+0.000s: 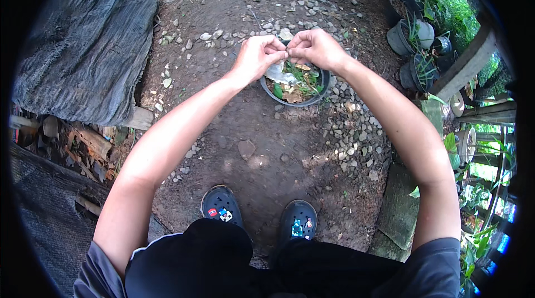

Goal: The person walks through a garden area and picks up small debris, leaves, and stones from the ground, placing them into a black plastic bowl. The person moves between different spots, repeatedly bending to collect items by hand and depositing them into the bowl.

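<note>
My left hand and my right hand meet at the fingertips above a round dark plastic basin on the ground. Thumbs and forefingers are pinched together; whatever may be between them is too small to make out. Just under my left hand, a crumpled translucent plastic bag lies in the basin. Green leaves and brown dry leaves fill much of the rest. My hands hide the basin's far part.
Dark clogs are on my feet on bare soil. Loose gravel surrounds the basin. Dark shade netting covers something on the left. Potted plants line the right side, near a leaning post and mossy boards.
</note>
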### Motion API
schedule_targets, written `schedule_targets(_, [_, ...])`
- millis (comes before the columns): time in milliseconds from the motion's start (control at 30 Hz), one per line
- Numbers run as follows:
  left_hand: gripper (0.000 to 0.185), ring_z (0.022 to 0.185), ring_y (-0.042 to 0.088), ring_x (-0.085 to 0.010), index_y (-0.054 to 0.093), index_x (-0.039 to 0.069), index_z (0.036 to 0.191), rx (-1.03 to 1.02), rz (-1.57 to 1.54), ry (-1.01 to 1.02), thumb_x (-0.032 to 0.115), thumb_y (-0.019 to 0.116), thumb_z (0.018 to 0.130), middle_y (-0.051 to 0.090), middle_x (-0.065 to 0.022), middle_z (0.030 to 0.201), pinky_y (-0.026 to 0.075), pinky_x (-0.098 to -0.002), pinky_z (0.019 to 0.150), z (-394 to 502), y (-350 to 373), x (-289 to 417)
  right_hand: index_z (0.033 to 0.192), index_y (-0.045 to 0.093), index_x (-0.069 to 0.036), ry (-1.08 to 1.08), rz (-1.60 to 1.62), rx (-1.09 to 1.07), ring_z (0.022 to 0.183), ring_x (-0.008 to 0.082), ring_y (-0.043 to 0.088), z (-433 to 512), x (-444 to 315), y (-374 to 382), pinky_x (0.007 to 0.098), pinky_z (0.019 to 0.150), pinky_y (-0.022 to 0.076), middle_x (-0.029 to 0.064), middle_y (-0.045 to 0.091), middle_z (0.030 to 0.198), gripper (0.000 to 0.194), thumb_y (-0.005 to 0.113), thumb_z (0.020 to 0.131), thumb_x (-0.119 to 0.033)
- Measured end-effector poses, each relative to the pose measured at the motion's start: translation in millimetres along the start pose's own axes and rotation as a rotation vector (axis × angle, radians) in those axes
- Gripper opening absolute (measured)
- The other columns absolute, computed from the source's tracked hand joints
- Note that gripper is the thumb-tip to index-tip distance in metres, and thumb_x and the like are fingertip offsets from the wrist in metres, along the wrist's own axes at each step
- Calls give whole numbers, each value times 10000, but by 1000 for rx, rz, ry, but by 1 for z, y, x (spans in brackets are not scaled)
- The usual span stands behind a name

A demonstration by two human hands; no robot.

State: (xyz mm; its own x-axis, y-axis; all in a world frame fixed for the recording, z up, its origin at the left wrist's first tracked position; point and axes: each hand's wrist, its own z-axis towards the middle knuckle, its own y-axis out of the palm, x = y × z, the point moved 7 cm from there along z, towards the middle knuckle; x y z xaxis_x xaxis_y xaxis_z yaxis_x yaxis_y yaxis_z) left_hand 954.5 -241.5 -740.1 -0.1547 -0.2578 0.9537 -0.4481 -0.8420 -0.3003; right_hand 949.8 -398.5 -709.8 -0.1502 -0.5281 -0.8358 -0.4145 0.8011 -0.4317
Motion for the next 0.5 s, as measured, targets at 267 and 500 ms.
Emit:
schedule_targets(267, [313,1004,731,-321,742,27,1147,-253,683,315,128,799,856,739,-181,1070,575,-441,906,15,38,65,1156,787,-93,-114,-588,-15,820,178,747,-33,-8,-49,350,805,600,108,798,982,290,759,934,-277])
schedule_targets(500, [274,1050,726,-349,712,9,1129,-628,892,427,122,738,881,748,-200,1078,575,-452,942,65,108,171,1105,780,-69,13,-643,214,764,161,732,-118,0,-158,356,788,607,101,774,880,239,675,981,-245])
